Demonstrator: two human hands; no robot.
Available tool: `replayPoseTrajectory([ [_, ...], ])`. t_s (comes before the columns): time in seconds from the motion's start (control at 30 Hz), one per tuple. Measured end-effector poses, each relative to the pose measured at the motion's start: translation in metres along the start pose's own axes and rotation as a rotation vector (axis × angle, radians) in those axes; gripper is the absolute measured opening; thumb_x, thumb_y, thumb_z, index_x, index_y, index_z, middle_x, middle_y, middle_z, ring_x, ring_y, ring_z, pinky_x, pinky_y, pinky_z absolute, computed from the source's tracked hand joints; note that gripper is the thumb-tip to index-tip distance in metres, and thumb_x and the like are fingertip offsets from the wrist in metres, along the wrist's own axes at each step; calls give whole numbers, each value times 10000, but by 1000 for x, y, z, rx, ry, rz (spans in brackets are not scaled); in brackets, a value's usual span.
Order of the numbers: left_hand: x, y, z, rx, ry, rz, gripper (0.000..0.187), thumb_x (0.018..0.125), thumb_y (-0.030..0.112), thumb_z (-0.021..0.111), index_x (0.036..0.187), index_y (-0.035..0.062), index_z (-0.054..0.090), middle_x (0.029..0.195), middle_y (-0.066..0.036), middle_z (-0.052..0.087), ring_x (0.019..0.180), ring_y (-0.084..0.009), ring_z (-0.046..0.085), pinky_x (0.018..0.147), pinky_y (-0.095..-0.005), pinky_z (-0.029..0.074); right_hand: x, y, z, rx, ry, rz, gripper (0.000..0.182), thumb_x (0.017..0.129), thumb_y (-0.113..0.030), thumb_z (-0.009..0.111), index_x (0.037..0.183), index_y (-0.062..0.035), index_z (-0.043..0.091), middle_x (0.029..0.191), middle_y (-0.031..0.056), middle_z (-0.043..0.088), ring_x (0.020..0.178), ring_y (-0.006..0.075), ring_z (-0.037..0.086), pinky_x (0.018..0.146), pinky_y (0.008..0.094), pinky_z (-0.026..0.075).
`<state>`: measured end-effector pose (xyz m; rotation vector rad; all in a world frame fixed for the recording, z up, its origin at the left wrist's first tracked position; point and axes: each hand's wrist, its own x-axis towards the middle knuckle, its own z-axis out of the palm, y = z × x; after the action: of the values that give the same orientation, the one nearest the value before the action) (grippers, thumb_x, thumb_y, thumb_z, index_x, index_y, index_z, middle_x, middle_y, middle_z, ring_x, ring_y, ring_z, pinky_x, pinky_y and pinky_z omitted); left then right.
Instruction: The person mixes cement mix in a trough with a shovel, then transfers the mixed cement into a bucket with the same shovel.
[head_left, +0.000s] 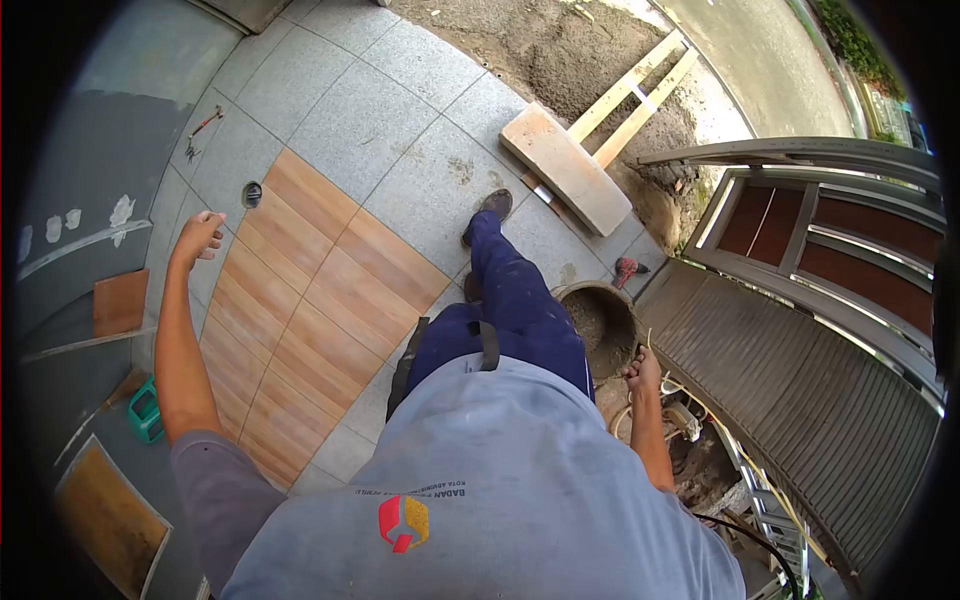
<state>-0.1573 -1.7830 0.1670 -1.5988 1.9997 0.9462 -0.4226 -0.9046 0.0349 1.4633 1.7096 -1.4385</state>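
Observation:
My left hand (200, 238) is held out over the left side of the floor, its fingers loosely bent and slightly apart, with nothing visible in them. Below it lie wood-patterned tiles (325, 285). Close to my right hand (644, 370) is the rim of a bucket (598, 325) with grey, wet-looking material inside. The fingers of that hand are closed around a thin yellowish strip (649, 338); whether it belongs to the bucket is unclear. A red drill (627, 270) lies just beyond the bucket.
A pale slab (565, 168) and wooden boards (630, 100) lie ahead, near a sand pile (570, 55). At left are a hammer (207, 121), a round floor opening (252, 194) and a green container (146, 410). A metal-framed gate (820, 225) stands right.

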Motion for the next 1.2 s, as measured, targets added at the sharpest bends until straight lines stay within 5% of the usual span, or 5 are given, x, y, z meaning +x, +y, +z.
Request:
replayPoseTrajectory([
  [0.33,50,93,-15,-33,-57,-84,481,884,432,591,1152,32,608,922,-86,650,742,-159,621,607,-329,519,-13,-89,217,-110,-150,-112,284,881,-267,618,690,-161,436,502,-66,281,375,90,246,399,296,294],
  [0.6,115,201,75,-259,-310,-49,599,910,513,564,1260,27,550,1082,-135,649,969,-224,619,829,-394,485,-84,-201,352,-362,-355,-309,312,903,-286,595,680,-88,505,540,-7,379,424,118,376,397,310,321],
  [0.93,290,444,322,-647,-1271,91,744,964,636,319,1453,76,364,1467,-175,414,1395,-331,318,1093,-511,284,-364,-399,418,-778,-384,-496,405,958,-310,560,650,-56,486,575,-31,397,497,69,365,459,276,304],
  [1.03,235,538,337,-1011,-1545,22,588,1014,493,335,1383,48,443,1292,-124,560,1163,-269,537,1037,-437,402,-457,-454,441,-878,-264,-630,461,945,-287,574,577,-29,472,523,-16,401,472,64,343,443,266,267],
  [1.2,203,597,358,-1173,-1732,-96,580,1014,486,338,1377,48,448,1288,-122,562,1158,-270,539,1035,-436,404,-528,-504,446,-878,15,-902,511,905,-343,619,520,-49,454,505,-2,384,440,88,345,443,291,229],
])
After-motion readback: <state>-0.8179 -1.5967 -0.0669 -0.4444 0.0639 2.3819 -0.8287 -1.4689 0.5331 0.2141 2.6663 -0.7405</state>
